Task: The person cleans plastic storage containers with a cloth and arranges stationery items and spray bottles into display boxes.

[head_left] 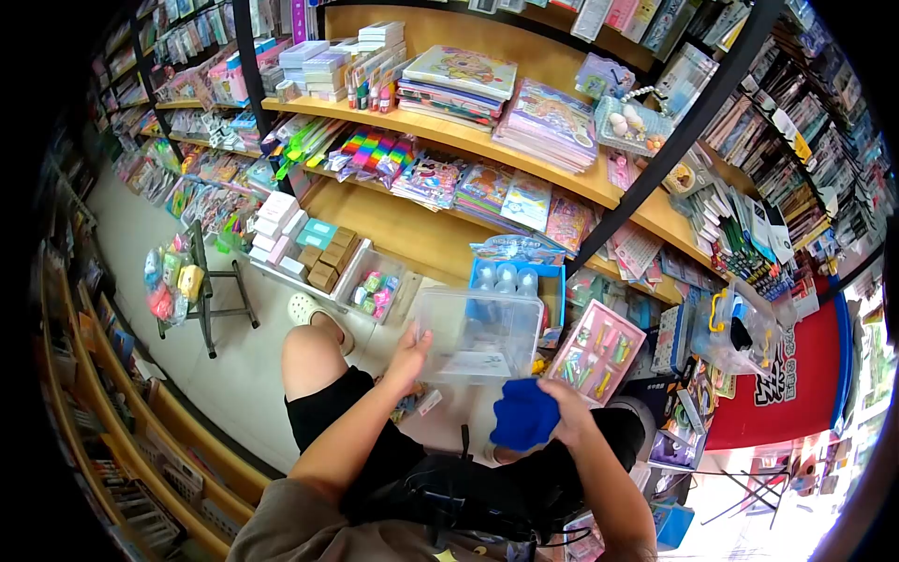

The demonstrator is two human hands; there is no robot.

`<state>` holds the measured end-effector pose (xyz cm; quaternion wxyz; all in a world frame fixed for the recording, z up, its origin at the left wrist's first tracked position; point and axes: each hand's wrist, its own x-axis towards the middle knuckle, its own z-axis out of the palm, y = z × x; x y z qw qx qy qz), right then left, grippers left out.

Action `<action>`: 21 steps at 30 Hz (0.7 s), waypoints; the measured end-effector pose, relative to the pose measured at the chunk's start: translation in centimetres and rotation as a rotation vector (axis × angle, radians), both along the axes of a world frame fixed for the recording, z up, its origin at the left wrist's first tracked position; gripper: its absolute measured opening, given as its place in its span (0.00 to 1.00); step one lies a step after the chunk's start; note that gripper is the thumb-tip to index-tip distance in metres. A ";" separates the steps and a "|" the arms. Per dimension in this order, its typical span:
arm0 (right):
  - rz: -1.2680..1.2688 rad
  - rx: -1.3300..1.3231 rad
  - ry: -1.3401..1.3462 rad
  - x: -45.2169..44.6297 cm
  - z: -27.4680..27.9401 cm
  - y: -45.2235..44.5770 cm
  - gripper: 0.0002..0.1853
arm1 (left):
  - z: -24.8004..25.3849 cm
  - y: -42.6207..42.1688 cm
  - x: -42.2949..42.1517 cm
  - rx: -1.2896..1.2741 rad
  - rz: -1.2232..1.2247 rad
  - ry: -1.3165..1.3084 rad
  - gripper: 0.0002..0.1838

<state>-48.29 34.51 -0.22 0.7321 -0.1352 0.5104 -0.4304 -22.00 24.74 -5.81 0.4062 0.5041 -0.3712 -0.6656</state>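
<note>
My left hand [408, 360] grips the left side of a clear plastic box [476, 323], held tilted above my lap. A pale patch shows through the box near its lower edge. In my right hand [570, 414] is a bunched blue cloth [523, 418], just below the box's right corner and apart from it. Beyond that hand lies a pink tray [599, 352] of small colourful items. Behind the box stands a blue display carton [518, 251] with several rounded clear pieces in it.
Wooden shelves [440, 120] with stacked books rise ahead. On the floor, a white bin [373, 281] holds colourful packets beside small brown boxes [331, 255]. A folding stool [208, 290] with bagged toys stands left. A clear tub [738, 328] sits at right.
</note>
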 end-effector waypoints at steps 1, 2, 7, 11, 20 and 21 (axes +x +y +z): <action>-0.009 -0.098 0.020 0.1 1.4 -0.6 0.19 | -1.4 -0.3 -0.1 -0.026 -0.041 -0.002 0.26; -0.102 -0.176 0.014 1.2 3.7 -1.2 0.17 | -2.3 -0.3 0.0 -0.053 -0.085 -0.005 0.28; -0.106 -0.435 0.591 5.9 2.6 -5.3 0.20 | -3.5 0.7 -1.9 -0.226 -0.059 -0.119 0.27; 0.081 -0.642 1.356 8.6 -6.6 -8.1 0.36 | -2.4 2.4 -2.3 -0.413 -0.201 -0.133 0.31; 0.207 -0.652 1.596 11.4 -5.2 -7.5 0.27 | -3.2 4.0 -2.8 -0.146 -0.124 0.003 0.23; 0.243 -0.673 1.616 11.4 -3.7 -7.4 0.25 | -2.7 3.9 -2.9 -0.111 -0.099 0.010 0.22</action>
